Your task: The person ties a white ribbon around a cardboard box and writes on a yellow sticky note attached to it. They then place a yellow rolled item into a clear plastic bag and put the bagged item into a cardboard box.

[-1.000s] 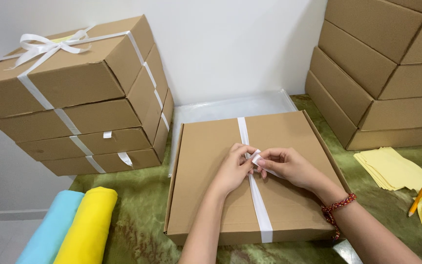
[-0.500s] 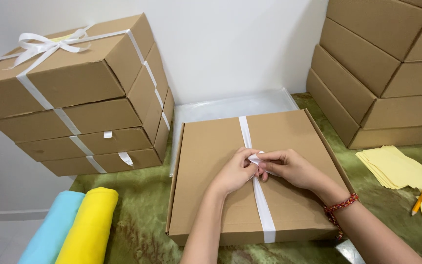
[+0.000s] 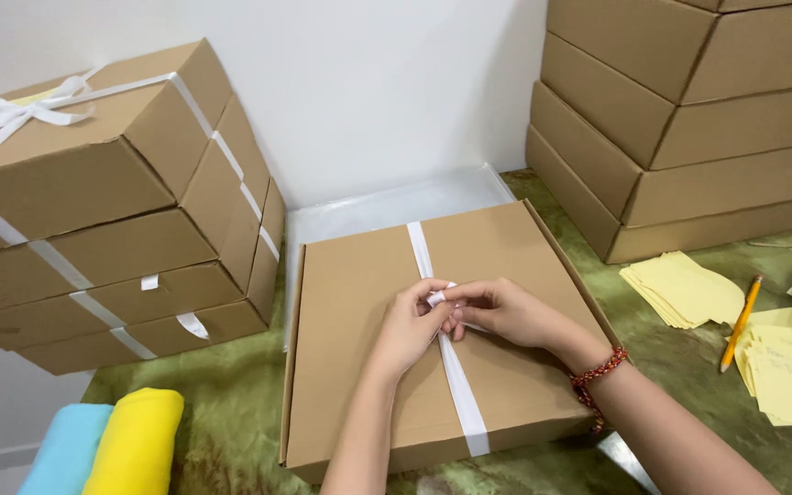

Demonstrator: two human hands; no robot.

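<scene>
A flat brown cardboard box (image 3: pixel 350 302) lies in front of me on a green cloth. A white ribbon (image 3: pixel 458 390) runs across its lid from the far edge to the near edge. My left hand (image 3: pixel 411 325) and my right hand (image 3: pixel 504 312) meet over the middle of the lid. Both pinch the ribbon's loose ends at a small bunched knot (image 3: pixel 437 295) between the fingertips. A red beaded bracelet (image 3: pixel 598 376) sits on my right wrist.
A stack of ribbon-tied brown boxes (image 3: pixel 112 211) stands at the left. Plain brown boxes (image 3: pixel 689 119) are stacked at the right. Yellow paper slips (image 3: pixel 685 289) and a pencil (image 3: pixel 741 321) lie at the right. Blue and yellow cloth rolls (image 3: pixel 135 445) lie at bottom left.
Both hands stay at the knot on the lid. The fingers have drawn closer together around the ribbon ends, and the view has shifted slightly.
</scene>
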